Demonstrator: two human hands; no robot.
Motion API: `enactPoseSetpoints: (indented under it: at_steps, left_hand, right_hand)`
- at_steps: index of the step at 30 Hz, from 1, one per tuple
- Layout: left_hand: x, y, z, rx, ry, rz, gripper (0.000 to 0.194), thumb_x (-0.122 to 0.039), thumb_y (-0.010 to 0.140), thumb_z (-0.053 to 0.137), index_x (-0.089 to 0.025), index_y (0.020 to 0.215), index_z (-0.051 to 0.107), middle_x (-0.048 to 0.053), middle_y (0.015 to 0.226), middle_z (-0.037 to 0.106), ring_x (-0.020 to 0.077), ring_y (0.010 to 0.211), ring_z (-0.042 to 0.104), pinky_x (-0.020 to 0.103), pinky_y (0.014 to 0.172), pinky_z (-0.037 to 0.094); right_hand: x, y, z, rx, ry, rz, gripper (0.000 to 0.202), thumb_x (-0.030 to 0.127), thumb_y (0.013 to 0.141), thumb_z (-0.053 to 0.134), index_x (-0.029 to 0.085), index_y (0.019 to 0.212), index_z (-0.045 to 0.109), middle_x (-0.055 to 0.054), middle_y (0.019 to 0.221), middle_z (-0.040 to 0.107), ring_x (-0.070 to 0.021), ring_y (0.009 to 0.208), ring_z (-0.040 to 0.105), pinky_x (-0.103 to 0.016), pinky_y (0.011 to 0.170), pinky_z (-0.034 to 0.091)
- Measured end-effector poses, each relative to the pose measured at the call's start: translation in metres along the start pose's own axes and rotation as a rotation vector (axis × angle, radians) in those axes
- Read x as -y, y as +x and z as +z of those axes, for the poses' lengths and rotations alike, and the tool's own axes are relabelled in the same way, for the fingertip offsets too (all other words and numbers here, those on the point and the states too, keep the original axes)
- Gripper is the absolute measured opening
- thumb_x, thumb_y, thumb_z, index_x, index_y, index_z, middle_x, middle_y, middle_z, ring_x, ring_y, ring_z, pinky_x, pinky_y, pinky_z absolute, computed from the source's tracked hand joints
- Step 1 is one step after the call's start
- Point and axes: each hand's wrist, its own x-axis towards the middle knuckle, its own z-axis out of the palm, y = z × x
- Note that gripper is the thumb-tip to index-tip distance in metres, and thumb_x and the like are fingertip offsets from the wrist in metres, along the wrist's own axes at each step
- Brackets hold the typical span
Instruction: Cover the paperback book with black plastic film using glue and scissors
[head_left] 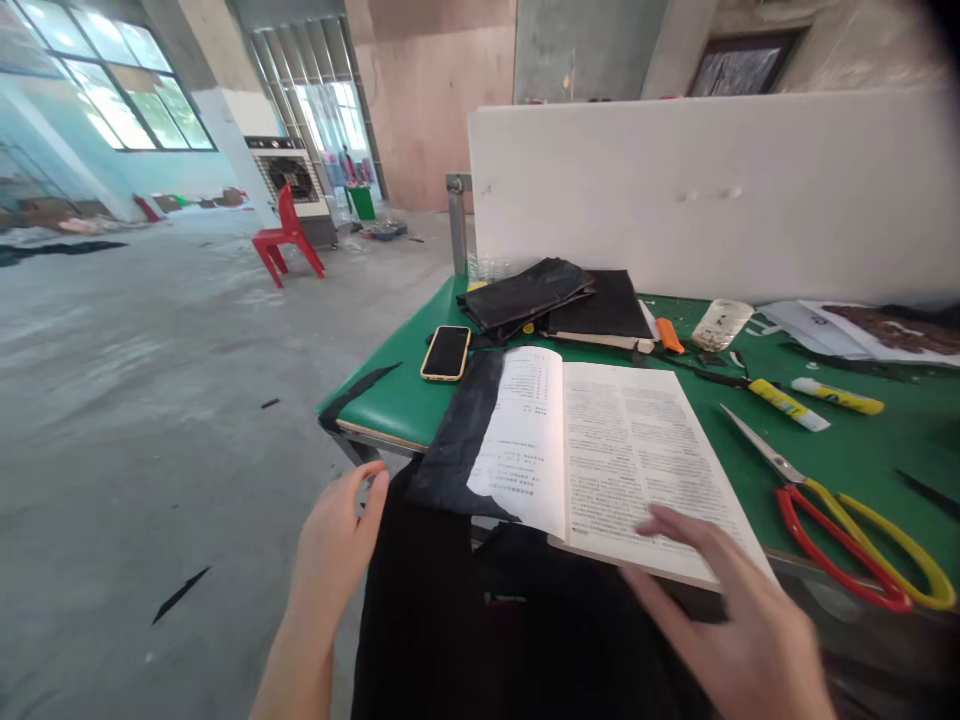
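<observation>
"Well, start big: what carries everything?"

"A green desk [394, 408]. On its near edge lies the book [630, 430], opened out, its lower border jutting past the desk toward the person's dark-clothed lap."

"How would it handle, do you think?"

"Light to middling, I'd judge. The right-hand block looks thick enough to stay put, but single leaves should be soft, quick to crease, easily torn. Smooth paper may slide a little as well."

"And the black sheet [455, 440] along its left side?"

"Thin and floppy by the look of it, dull and wrinkled. It meets the white page along a ragged line, and I can't tell which lies on top there."

"Where would you take hold?"

"By the thick right block, at the lower overhanging edge: thumb beneath, fingers flat above. I wouldn't pull on one leaf or on that black margin."

"Now the hands?"

"The right hand [739, 605] is spread, thumb well away from the fingers, over the page's lower right corner. It's blurred, so whether it touches the paper I can't say. The left hand [337, 545] is off the book, beside the desk's edge, loosely curled, thumb and forefinger slightly parted, nothing visible between them."

"Anything smaller close by?"

"A phone [447, 354], just beyond the black sheet."
</observation>
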Motion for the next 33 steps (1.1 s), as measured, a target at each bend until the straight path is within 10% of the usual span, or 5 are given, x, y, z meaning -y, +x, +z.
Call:
enactPoseSetpoints:
  at_steps: [7,18,24,33]
  left_hand:
    - [-0.008,0.027,0.015,0.305,-0.335,-0.049,0.044,-0.049,0.086,0.042,-0.022,0.118,0.054,0.005,0.120,0.061,0.0230,0.117,0.050,0.036,0.102,0.031]
    - [-0.031,0.033,0.010,0.362,-1.087,-0.431,0.045,-0.038,0.073,0.069,-0.017,0.112,0.059,0.008,0.099,0.068,0.0203,0.089,0.063,0.026,0.071,0.050]
    - [-0.032,0.034,0.014,0.536,-1.052,-0.455,0.027,-0.034,0.070,0.074,-0.016,0.089,0.068,0.001,0.069,0.066,0.0095,0.057,0.059,0.017,0.051,0.046]
    - [-0.029,0.033,0.019,0.568,-1.042,-0.407,0.024,-0.034,0.070,0.074,-0.015,0.083,0.066,0.003,0.073,0.066,0.0115,0.064,0.060,0.021,0.062,0.050]
  right_hand:
    - [0.038,0.052,0.050,0.250,-0.013,-0.274,0.056,0.032,0.080,0.062,0.018,0.129,0.039,-0.006,0.127,0.049,-0.0225,0.118,0.043,-0.040,0.096,0.043]
    - [0.038,0.040,0.052,0.049,0.155,-0.354,0.036,0.007,0.082,0.051,0.016,0.117,0.049,-0.007,0.114,0.056,-0.0194,0.109,0.049,-0.038,0.092,0.044]
    - [0.041,0.038,0.060,0.008,0.114,-0.443,0.044,-0.002,0.079,0.048,0.013,0.121,0.048,-0.007,0.118,0.055,-0.0195,0.113,0.046,-0.041,0.096,0.040]
    - [0.036,0.035,0.062,-0.002,0.100,-0.334,0.048,0.000,0.081,0.041,0.015,0.126,0.043,-0.008,0.124,0.048,-0.0211,0.121,0.041,-0.042,0.100,0.039]
